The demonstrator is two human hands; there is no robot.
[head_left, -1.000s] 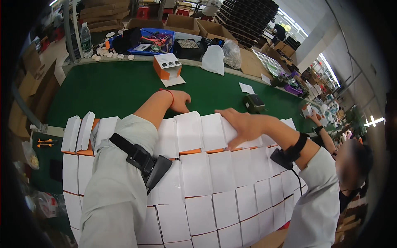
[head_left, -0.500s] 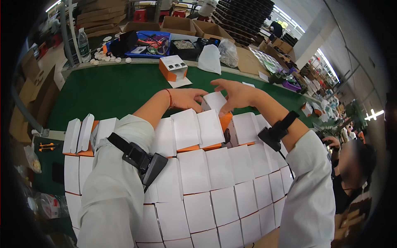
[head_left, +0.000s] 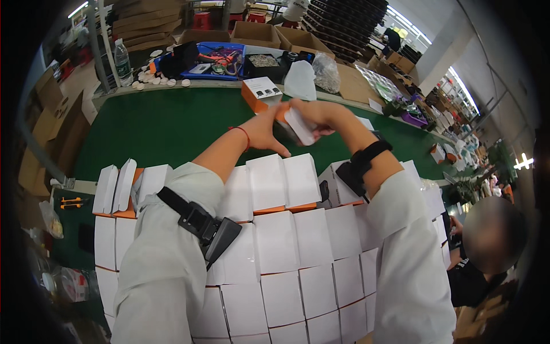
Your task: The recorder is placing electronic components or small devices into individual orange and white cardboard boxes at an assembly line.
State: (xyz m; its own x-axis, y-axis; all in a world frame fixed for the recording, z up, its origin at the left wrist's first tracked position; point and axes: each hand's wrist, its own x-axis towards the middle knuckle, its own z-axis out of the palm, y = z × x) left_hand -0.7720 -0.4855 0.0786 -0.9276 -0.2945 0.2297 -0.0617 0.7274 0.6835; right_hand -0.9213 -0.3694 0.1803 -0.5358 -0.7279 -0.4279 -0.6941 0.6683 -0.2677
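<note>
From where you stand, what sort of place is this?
Probably a factory or workshop floor: rows of matching white boxes line a long green work surface, with open cardboard cartons beyond it.

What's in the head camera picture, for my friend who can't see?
A person's right hand holds a blurred white-and-orange box, the left hand close beside it, over a green tabletop. Rows of white boxes fill the foreground.
</note>
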